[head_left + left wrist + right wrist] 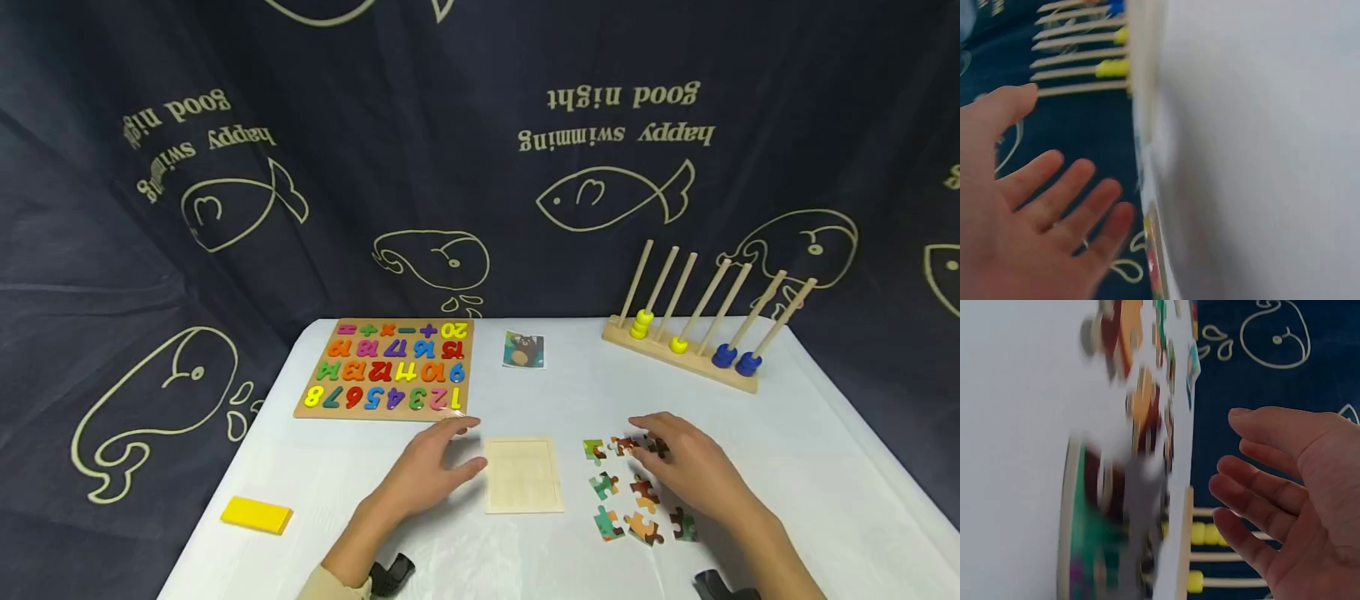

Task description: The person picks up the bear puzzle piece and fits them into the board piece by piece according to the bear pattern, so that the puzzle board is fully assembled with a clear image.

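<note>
My left hand [431, 471] hovers at the left side of a square wooden puzzle frame [523, 477], thumb and fingers spread and holding nothing. My right hand [690, 467] is over the right edge of a group of loose jigsaw pieces [604, 485], partly hiding some at the top right. In the right wrist view, its fingers [1254, 487] are relaxed, with nothing between them. The pieces, green, brown and orange, lie apart from one another, right of the frame. Behind the frame lies a small picture card [523, 350] with a brown animal on it.
A wooden number board [386, 412] with coloured numerals lies at the back left. At the back right stands a peg rack [678, 357] with yellow and blue beads. One yellow block [257, 515] rests near the left table edge. Dark printed fabric [450, 167] hangs behind the white table [570, 400].
</note>
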Available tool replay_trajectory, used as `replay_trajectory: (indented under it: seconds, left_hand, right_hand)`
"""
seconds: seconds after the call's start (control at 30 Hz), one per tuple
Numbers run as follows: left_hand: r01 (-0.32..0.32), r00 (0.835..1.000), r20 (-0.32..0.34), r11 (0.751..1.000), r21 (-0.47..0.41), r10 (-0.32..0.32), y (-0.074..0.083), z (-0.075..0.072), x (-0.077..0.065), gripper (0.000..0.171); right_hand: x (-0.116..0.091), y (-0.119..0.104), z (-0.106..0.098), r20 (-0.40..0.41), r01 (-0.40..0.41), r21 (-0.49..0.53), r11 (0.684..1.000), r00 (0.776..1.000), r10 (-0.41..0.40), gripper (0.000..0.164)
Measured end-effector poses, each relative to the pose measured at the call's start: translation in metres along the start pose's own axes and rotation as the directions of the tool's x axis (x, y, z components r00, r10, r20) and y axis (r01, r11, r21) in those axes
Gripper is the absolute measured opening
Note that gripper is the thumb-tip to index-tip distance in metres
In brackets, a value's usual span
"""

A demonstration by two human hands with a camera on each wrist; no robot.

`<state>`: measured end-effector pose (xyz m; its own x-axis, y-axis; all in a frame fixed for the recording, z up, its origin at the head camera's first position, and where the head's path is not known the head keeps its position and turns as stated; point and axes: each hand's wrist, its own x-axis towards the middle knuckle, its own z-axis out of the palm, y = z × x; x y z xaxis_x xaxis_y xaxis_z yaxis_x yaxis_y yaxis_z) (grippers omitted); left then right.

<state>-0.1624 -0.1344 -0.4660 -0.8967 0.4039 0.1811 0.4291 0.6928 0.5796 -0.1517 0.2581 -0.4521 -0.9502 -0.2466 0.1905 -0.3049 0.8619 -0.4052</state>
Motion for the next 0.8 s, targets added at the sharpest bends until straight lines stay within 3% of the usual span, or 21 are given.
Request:
replay_trajectory:
  seconds: [0.2, 0.43, 0.6, 0.8]
  left_hand:
    - [-0.037, 0.991, 0.132, 0.999, -0.007, 0.038, -0.003, 0.026, 0.015, 0.085]
    - [-0.162, 0.955, 0.261, 0.984, 0.074, 0.138, -0.011, 0.03, 0.017, 0.107]
    - [-0.244, 0.941, 0.274, 0.961, 0.131, 0.201, -0.015, 0.029, 0.017, 0.11]
    - [-0.245, 0.938, 0.278, 0.962, 0.119, 0.205, -0.016, 0.031, 0.015, 0.11]
  right_hand:
    - [0.016, -0.008, 0.018, 0.07, 0.027, 0.088, 0.996, 0.997, -0.033, 0.04]
    - [0.031, -0.015, 0.027, 0.163, 0.057, 0.136, 0.989, 0.983, -0.079, 0.038]
    - [0.04, -0.016, 0.03, 0.172, 0.076, 0.069, 0.995, 0.981, -0.087, 0.033]
    - [0.043, -0.013, 0.032, 0.217, 0.073, 0.059, 0.996, 0.972, -0.084, 0.025]
